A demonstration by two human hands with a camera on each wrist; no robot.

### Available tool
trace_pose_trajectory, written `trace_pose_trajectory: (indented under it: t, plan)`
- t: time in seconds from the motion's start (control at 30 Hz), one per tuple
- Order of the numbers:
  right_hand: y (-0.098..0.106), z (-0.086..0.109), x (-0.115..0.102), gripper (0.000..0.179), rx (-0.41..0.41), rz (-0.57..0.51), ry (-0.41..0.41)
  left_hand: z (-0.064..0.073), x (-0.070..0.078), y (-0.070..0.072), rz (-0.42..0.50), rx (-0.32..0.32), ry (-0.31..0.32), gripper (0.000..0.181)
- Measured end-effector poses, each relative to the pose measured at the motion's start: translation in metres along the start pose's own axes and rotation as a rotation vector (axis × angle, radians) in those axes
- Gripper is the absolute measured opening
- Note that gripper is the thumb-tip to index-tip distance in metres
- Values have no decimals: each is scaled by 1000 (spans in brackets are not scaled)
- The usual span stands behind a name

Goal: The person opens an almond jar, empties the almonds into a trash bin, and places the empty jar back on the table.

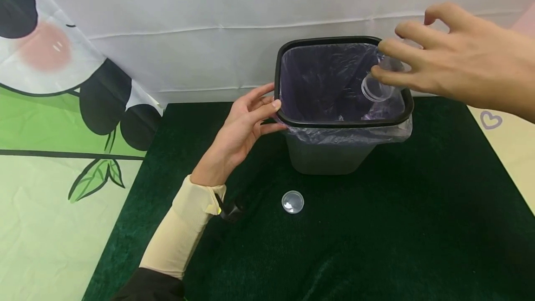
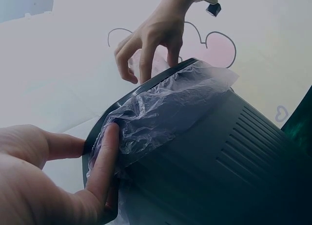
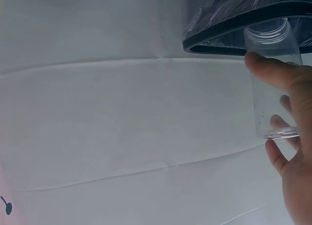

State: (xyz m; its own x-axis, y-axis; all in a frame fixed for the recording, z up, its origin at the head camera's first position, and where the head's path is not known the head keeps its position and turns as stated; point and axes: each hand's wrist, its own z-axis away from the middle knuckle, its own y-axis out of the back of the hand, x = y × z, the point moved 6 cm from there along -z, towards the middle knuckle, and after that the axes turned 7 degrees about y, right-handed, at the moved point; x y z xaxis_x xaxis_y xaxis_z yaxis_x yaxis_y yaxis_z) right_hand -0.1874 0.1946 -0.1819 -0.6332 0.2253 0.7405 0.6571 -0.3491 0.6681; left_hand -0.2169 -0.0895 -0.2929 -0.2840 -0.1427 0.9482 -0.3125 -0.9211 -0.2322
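A dark trash bin (image 1: 330, 157) with a black rim stands on the green cloth, its clear plastic liner (image 2: 156, 118) folded over the rim. My left hand (image 1: 244, 127) grips the bin's left side, thumb at the rim and fingers against the liner. Above the bin's right edge, my right hand (image 1: 455, 55) holds a clear jar (image 3: 265, 96) with a threaded mouth. The jar is tipped mouth-down toward the inside of the bin. In the right wrist view the thumb lies along the jar and the other fingers are partly hidden by it.
A small clear round lid (image 1: 292, 202) lies on the green cloth (image 1: 401, 226) in front of the bin. Close behind the bin rises a white fabric backdrop (image 1: 188, 55). A cartoon-printed sheet (image 1: 46, 124) hangs at the left.
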Motion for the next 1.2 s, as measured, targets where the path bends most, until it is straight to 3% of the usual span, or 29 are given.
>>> trace_pose_trajectory:
  t: [0.2, 0.47, 0.57, 0.67, 0.77, 0.87, 1.0, 1.2]
  plan:
    - [6, -4, -6, 115, 26, 98, 78, 0, 0, 0, -8, 3, -4, 62]
    - [12, -8, -16, 97, 203, 229, 186, 1, -1, -1, 1, -2, -7, 61]
    - [10, -7, -19, 90, 231, 248, 199, 1, -2, -3, 4, -9, -8, 61]
    - [6, -7, -19, 96, 209, 204, 193, 1, -1, -4, 10, -11, -7, 61]
    - [1, -5, -17, 105, 138, 132, 142, 1, -2, -4, 11, -7, -5, 61]
    - [-3, -2, -10, 115, 91, 25, 38, 2, -2, -4, 8, -6, -4, 61]
    - [-3, 3, 0, 117, 126, -106, -100, 2, -2, -4, 5, -10, -3, 61]
    - [-7, 7, 7, 103, 137, -182, -196, 0, -1, -5, 14, -16, -8, 61]
